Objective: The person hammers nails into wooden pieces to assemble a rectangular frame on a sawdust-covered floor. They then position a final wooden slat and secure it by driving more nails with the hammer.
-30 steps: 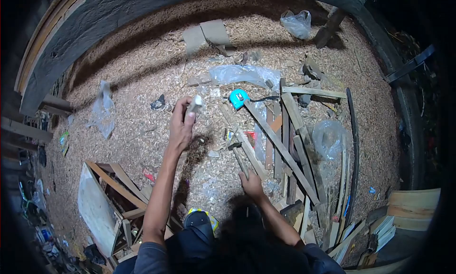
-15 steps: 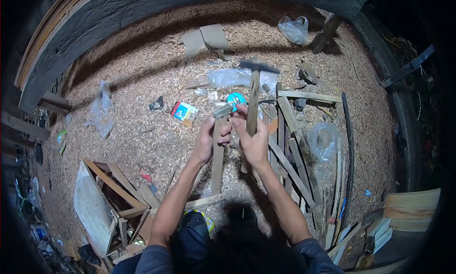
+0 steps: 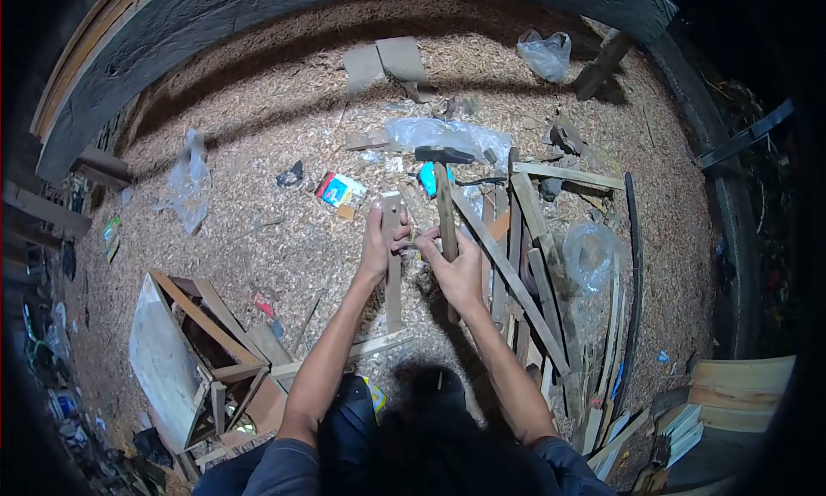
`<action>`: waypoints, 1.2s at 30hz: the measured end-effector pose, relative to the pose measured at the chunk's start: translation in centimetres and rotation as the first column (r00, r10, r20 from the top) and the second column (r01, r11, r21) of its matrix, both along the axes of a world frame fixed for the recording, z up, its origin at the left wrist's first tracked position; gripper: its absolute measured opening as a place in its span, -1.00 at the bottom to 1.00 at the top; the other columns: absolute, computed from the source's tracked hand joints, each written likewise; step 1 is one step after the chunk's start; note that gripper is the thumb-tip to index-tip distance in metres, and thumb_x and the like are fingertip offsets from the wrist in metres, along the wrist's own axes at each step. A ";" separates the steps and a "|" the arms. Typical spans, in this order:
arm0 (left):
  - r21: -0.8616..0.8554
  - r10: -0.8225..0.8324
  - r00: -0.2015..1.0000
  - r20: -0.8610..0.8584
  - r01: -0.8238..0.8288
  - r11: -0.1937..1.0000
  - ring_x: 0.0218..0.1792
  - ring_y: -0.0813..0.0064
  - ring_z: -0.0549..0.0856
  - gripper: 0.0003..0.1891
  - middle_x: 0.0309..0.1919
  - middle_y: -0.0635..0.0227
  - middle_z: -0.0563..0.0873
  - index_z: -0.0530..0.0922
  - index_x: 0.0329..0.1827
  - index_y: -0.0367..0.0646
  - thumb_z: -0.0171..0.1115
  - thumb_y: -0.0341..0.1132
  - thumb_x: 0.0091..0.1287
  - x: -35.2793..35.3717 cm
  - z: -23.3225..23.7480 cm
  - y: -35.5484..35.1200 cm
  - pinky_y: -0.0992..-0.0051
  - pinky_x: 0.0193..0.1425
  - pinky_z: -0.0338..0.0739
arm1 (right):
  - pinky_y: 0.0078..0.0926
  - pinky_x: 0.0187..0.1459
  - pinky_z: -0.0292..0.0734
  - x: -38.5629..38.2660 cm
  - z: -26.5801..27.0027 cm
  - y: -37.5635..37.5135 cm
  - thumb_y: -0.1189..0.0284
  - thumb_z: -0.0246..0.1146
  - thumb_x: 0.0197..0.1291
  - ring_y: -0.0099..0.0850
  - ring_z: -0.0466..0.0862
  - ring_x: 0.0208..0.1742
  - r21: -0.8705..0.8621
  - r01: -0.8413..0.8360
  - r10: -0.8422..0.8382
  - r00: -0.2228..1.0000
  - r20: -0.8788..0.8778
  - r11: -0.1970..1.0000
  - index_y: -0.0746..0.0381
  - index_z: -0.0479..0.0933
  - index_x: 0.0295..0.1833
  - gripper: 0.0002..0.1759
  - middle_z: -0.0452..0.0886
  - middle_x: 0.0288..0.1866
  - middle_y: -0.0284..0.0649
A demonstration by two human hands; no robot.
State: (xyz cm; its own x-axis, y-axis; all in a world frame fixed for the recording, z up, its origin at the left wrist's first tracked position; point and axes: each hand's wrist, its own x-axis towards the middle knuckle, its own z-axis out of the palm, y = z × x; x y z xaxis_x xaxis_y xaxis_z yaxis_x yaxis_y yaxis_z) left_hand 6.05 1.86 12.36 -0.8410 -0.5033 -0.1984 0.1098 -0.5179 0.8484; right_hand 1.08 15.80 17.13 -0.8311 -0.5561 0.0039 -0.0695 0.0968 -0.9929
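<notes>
My left hand (image 3: 377, 246) is wrapped round the upper part of a narrow wooden strip (image 3: 393, 302), which points away from me. A hammer (image 3: 446, 203) with a dark head and wooden handle is in my right hand (image 3: 454, 268), its head at the far end. The thumb and fingertips of the right hand meet close to the left fingers, beside the strip; whether they pinch something small I cannot tell. Just beyond the hammer handle lies a teal object (image 3: 428, 179), partly hidden by it.
Wood shavings cover the ground. Several wooden strips (image 3: 516, 281) lie in a pile to the right. A broken wooden frame with a pale panel (image 3: 159, 367) stands at lower left. A red, white and blue packet (image 3: 341, 191) and plastic sheeting (image 3: 447, 137) lie ahead.
The hammer has tipped lower and to the left, its head now nearer the teal object. The wooden strip has turned, and the pale piece seen at its far end no longer shows there.
</notes>
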 end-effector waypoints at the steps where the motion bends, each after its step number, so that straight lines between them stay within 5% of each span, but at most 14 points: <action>1: 0.002 0.002 1.000 0.004 -0.002 1.000 -0.62 0.75 0.25 -0.43 -0.58 0.53 0.36 0.44 -0.22 -0.15 -0.34 0.17 0.56 0.2 -0.1 -0.1 0.68 -0.58 0.16 | -0.51 -0.18 0.53 0.1 -0.3 -0.1 0.41 0.39 0.24 -0.57 0.62 -0.27 0.002 -0.002 0.002 1.000 0.004 1.000 0.34 0.64 -0.14 -0.79 0.71 -0.27 -0.26; 4: 0.074 -0.056 0.997 -0.044 0.060 0.995 -0.60 0.75 0.27 -0.44 -0.58 0.53 0.36 0.43 -0.23 -0.15 -0.34 0.16 0.57 0.5 0.1 -0.2 0.68 -0.56 0.18 | -0.53 -0.16 0.55 0.3 -0.5 -0.5 0.44 0.38 0.25 -0.57 0.66 -0.27 0.002 0.065 -0.064 0.996 -0.069 0.998 0.33 0.63 -0.08 -0.79 0.71 -0.28 -0.26; 7: 0.017 -0.081 0.995 -0.050 0.082 0.996 -0.58 0.73 0.29 -0.42 -0.57 0.54 0.36 0.47 -0.18 -0.18 -0.33 0.16 0.57 0.6 1.1 0.9 0.67 -0.53 0.22 | -0.56 -0.20 0.59 0.1 0.2 -0.9 0.46 0.37 0.25 -0.55 0.72 -0.30 -0.113 0.046 -0.036 0.995 0.091 0.993 0.33 0.62 -0.02 -0.77 0.71 -0.29 -0.24; 11: -0.158 0.012 0.993 0.114 0.006 0.987 -0.53 0.69 0.37 -0.32 -0.52 0.52 0.50 0.60 0.04 -0.27 -0.37 0.15 0.58 0.5 0.9 2.8 0.62 -0.45 0.28 | -0.59 -0.40 0.61 -0.2 2.3 -1.2 0.49 0.38 0.23 -0.55 0.73 -0.36 -0.129 0.052 -0.036 0.992 0.124 0.990 0.38 0.62 -0.08 -0.79 0.69 -0.30 -0.23; 14: -0.297 -0.082 0.990 0.113 0.112 0.948 -0.50 0.67 0.40 -0.27 -0.49 0.46 0.59 0.56 0.22 -0.34 -0.40 0.14 0.59 0.9 2.8 3.5 0.57 -0.39 0.31 | -0.57 -0.42 0.62 -0.2 2.6 -1.1 0.48 0.38 0.23 -0.55 0.71 -0.39 -0.054 0.077 -0.071 0.992 0.103 0.996 0.38 0.64 -0.15 -0.82 0.67 -0.32 -0.27; 20: -0.362 0.007 0.986 0.168 0.055 0.931 -0.51 0.68 0.37 -0.29 -0.53 0.53 0.50 0.63 -0.05 -0.28 -0.38 0.16 0.58 0.9 1.4 3.7 0.57 -0.41 0.29 | -0.58 -0.46 0.55 0.2 3.8 -0.3 0.50 0.33 0.28 -0.59 0.68 -0.41 0.015 0.116 -0.108 0.958 -0.267 0.993 0.40 0.63 -0.14 -0.84 0.66 -0.34 -0.27; 22: -0.329 -0.001 0.990 0.141 0.048 0.943 -0.51 0.68 0.37 -0.31 -0.52 0.53 0.48 0.61 -0.10 -0.26 -0.38 0.16 0.58 0.8 2.2 3.5 0.57 -0.41 0.29 | -0.61 -0.44 0.54 0.0 2.4 -0.1 0.50 0.30 0.30 -0.61 0.67 -0.40 -0.109 0.047 -0.051 0.998 -0.033 0.993 0.41 0.60 -0.07 -0.81 0.67 -0.36 -0.25; 25: -0.280 -0.043 0.994 0.096 0.069 0.958 -0.50 0.67 0.37 -0.33 -0.51 0.53 0.47 0.60 -0.09 -0.25 -0.37 0.15 0.58 0.7 2.1 3.1 0.58 -0.39 0.31 | -0.63 -0.40 0.56 0.1 1.7 -0.5 0.50 0.31 0.30 -0.60 0.68 -0.41 -0.204 0.058 -0.039 0.994 0.098 0.977 0.42 0.57 -0.04 -0.79 0.68 -0.38 -0.23; 27: -0.265 -0.070 0.994 0.082 0.089 0.960 -0.50 0.67 0.38 -0.33 -0.50 0.52 0.48 0.60 -0.03 -0.26 -0.37 0.15 0.58 0.8 2.4 3.1 0.58 -0.38 0.33 | -0.63 -0.35 0.53 0.2 2.9 -0.4 0.49 0.31 0.30 -0.60 0.65 -0.38 -0.157 0.079 -0.058 0.989 0.138 0.984 0.40 0.58 -0.05 -0.80 0.68 -0.34 -0.25; 29: -0.338 -0.014 0.994 0.111 0.051 0.940 -0.50 0.68 0.45 -0.36 -0.51 0.53 0.50 0.57 -0.17 -0.20 -0.35 0.17 0.58 0.8 3.4 3.8 0.61 -0.39 0.37 | -0.63 -0.29 0.51 0.3 3.9 -0.3 0.49 0.32 0.30 -0.60 0.62 -0.35 -0.108 0.098 -0.077 0.981 0.178 0.989 0.39 0.60 -0.06 -0.80 0.68 -0.31 -0.27; 33: -0.344 0.006 0.990 0.139 0.043 0.938 -0.50 0.68 0.44 -0.35 -0.51 0.53 0.51 0.57 -0.16 -0.20 -0.35 0.18 0.58 1.0 1.8 3.8 0.59 -0.39 0.37 | -0.59 -0.25 0.53 0.4 4.3 -0.2 0.48 0.38 0.23 -0.57 0.65 -0.30 -0.043 0.129 -0.128 0.992 0.015 0.991 0.38 0.63 -0.13 -0.81 0.69 -0.29 -0.27; 35: -0.403 -0.051 0.987 0.150 0.108 0.909 -0.46 0.59 0.45 -0.33 -0.45 0.41 0.53 0.55 0.20 -0.26 -0.40 0.11 0.59 1.1 0.9 3.4 0.51 -0.34 0.40 | -0.58 -0.24 0.54 0.3 3.6 -0.1 0.47 0.40 0.20 -0.56 0.66 -0.29 -0.027 0.145 -0.147 0.986 -0.075 0.989 0.38 0.65 -0.16 -0.81 0.69 -0.28 -0.27; 36: -0.403 -0.049 0.987 0.152 0.107 0.909 -0.46 0.59 0.45 -0.33 -0.45 0.41 0.53 0.55 0.20 -0.26 -0.40 0.11 0.59 1.1 1.5 3.3 0.51 -0.34 0.40 | -0.60 -0.33 0.56 -0.3 2.8 -0.2 0.50 0.39 0.21 -0.55 0.68 -0.36 -0.058 0.143 -0.154 0.930 -0.335 0.988 0.40 0.63 -0.16 -0.82 0.68 -0.20 -0.23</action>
